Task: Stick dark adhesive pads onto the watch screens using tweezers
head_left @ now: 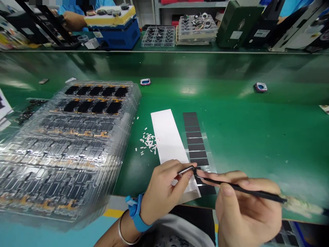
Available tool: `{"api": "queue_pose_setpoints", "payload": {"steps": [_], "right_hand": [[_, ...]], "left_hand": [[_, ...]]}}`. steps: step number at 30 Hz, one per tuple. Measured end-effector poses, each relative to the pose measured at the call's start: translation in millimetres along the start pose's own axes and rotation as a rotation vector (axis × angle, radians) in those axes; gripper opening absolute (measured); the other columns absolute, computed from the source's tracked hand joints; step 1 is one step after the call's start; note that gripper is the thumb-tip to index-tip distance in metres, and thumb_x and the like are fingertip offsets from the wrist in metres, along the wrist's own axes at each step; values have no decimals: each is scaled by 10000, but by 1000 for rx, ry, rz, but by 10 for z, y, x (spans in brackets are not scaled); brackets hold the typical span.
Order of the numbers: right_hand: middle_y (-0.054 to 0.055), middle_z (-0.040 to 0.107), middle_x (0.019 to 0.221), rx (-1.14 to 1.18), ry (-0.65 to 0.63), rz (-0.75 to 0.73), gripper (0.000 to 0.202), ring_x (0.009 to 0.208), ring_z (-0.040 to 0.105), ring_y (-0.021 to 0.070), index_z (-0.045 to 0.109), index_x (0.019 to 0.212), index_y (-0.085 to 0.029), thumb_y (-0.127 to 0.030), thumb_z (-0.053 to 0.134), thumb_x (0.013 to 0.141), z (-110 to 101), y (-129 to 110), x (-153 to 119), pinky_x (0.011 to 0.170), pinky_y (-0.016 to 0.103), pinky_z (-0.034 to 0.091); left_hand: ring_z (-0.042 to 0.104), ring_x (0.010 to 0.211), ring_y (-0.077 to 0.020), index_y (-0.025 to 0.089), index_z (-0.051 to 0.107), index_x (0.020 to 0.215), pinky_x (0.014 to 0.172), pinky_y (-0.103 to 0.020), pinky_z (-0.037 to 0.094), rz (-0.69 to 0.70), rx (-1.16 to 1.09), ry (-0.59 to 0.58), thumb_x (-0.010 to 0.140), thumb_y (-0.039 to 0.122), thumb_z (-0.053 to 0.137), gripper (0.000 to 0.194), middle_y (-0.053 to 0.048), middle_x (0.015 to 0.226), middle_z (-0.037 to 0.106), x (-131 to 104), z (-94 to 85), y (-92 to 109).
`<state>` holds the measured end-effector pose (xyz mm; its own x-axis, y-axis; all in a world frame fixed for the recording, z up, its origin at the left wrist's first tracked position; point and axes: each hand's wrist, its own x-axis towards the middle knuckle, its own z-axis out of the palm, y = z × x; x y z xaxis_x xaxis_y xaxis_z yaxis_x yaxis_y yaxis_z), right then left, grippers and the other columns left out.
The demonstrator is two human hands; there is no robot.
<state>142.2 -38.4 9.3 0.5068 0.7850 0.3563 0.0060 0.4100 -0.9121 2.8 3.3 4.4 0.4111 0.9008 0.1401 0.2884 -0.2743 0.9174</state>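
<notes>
In the head view, my left hand (164,193) pinches a small flat dark part with a shiny edge (186,169) between thumb and fingers. My fingers cover much of it, so its exact kind does not show. Black tweezers (244,189) lie in my right hand (249,212), with their tip against or very close to that part. Below the hands is a long white sheet (169,135). Beside its right edge runs a clear strip with several black rectangles (194,140). Small white pieces (149,141) are scattered at the sheet's left.
A tall stack of clear trays (123,133) with small black screens stands at left. Two small framed parts, one mid-bench (145,82) and one right (260,87), lie farther back. On the rear shelf are a blue device (120,36) and parts trays (158,36). Another person's hand (74,21) is behind.
</notes>
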Motion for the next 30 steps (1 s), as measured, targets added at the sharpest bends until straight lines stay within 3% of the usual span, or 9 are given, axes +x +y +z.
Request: {"api": "queue_pose_setpoints", "payload": {"steps": [4,10,15,20,30], "right_hand": [[18,703,847,-27,9,-72,315,816,731,210,528,1041,-258,-2,559,860,174,11,-90,713,443,672],[30,709,906,15,-12,-118,361,842,730,195,515,1064,-226,62,521,846,210,79,-88,810,463,666],[56,706,941,61,-106,-247,426,894,731,210,503,1068,-144,166,486,776,213,166,-34,791,441,673],[60,705,961,50,-113,-270,460,920,729,216,496,1060,-124,205,476,738,234,209,-26,802,432,672],[61,697,952,28,-102,-301,469,931,734,228,490,1057,-101,224,486,719,227,248,-53,780,420,675]], "left_hand": [[548,661,-147,172,662,1226,612,-250,415,48,57,27,981,174,488,301,-13,735,581,-12,15,-29],[510,690,-147,218,422,1479,631,-256,402,35,87,19,997,154,419,486,-1,782,532,-24,38,-65],[531,768,-168,252,329,1523,684,-281,413,-23,67,-47,1009,161,379,524,-25,890,568,-14,27,-58],[554,870,-203,234,314,1529,777,-328,432,-46,39,-58,1026,234,357,505,-51,957,572,-7,16,-48],[553,888,-223,227,282,1542,780,-348,435,-40,6,-77,1028,295,340,521,-61,967,568,-22,5,-43]]}}
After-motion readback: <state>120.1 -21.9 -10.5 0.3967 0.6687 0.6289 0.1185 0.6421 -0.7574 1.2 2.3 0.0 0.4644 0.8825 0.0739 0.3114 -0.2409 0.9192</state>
